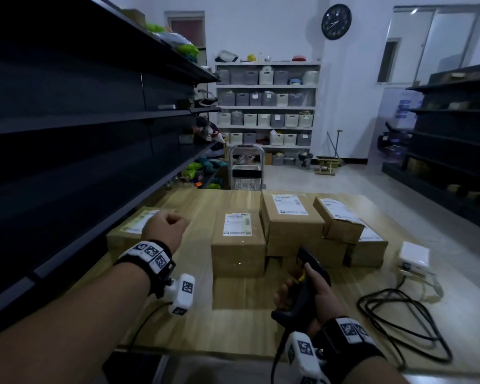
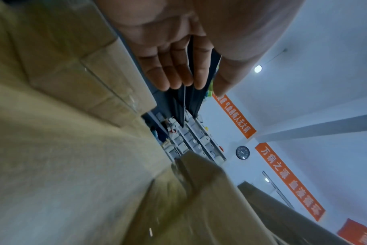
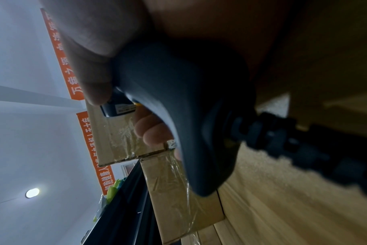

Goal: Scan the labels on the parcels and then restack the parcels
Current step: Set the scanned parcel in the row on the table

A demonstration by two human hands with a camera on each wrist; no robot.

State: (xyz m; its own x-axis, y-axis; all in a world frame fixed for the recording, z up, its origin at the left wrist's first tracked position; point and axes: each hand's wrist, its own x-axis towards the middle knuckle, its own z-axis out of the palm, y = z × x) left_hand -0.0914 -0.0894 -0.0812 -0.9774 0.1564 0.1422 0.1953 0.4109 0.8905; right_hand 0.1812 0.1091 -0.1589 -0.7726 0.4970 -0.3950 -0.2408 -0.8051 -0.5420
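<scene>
Gripping scanner: right hand; left hand relaxed, empty.

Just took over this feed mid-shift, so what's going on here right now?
A person is working through labelled cardboard parcels on a wooden table. The right hand grips a black handheld scanner, which points toward the parcel in the middle. The left hand hovers, fingers straight, over the parcel at the left and holds nothing. More parcels are stacked at the right, labels up. Nothing is being lifted.
</scene>
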